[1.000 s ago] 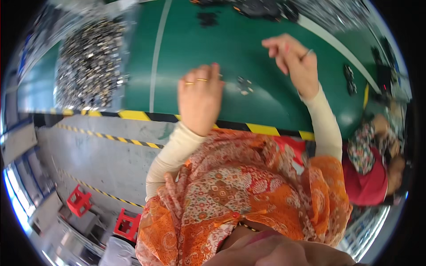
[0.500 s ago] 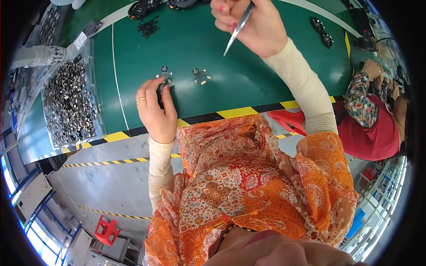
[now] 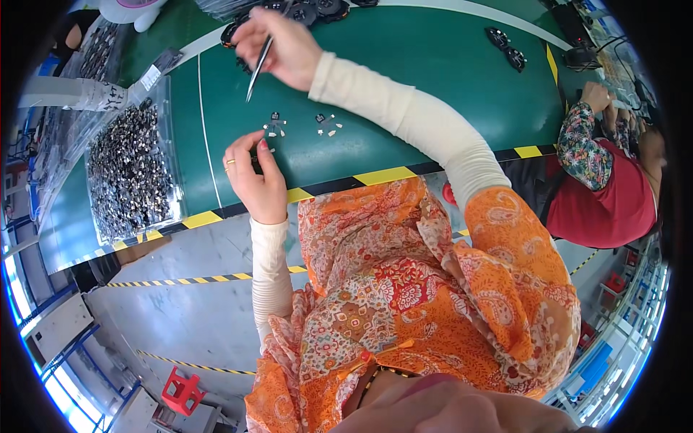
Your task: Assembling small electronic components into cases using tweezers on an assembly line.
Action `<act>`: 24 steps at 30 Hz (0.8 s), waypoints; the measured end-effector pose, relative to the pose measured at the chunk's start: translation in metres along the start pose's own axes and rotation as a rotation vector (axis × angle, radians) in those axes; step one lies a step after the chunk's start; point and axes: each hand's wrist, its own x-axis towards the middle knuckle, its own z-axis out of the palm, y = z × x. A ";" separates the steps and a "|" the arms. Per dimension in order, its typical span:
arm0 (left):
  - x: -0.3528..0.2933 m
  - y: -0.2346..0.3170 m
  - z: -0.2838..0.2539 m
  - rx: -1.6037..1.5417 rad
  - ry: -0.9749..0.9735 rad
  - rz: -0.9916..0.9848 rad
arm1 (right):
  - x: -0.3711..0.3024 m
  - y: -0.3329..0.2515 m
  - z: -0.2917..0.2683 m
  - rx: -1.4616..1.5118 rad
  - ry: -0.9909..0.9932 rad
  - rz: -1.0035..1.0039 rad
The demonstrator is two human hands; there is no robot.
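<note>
My right hand [image 3: 289,54] grips slim pointed metal tweezers [image 3: 260,68], tips down over the green mat. Below the tips, at the ends of my left fingers, lies a small dark flex cable [image 3: 275,125] with several pale connector ends. My left hand [image 3: 256,177] rests on the mat with thumb and forefinger drawn together; something dark shows between them, mostly hidden. A similar flex cable [image 3: 328,124] lies a little to the right. At the left, a clear plastic bag [image 3: 175,189] holds a heap of small dark parts with shiny ends [image 3: 133,173].
Black round-lobed parts [image 3: 317,11] lie at the far edge, partly behind my right hand. Another black part [image 3: 506,49] sits at the far right. Yellow-black tape [image 3: 386,175] edges the table. A co-worker [image 3: 606,180] works at the right; a red stool [image 3: 182,390] stands behind.
My right hand has swung left with the tweezers, from above the right flex cable to above the left one. My left fingertips have drawn slightly away from the left cable.
</note>
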 end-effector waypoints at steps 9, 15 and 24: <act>-0.005 -0.009 -0.008 -0.507 0.326 -0.349 | -0.097 0.041 0.023 0.329 -0.020 0.251; -0.006 -0.008 -0.013 -0.578 0.342 -0.345 | -0.221 0.015 -0.015 0.516 0.196 0.459; -0.006 0.026 -0.005 0.076 -0.140 0.149 | -0.144 -0.073 -0.093 -0.270 0.218 -0.122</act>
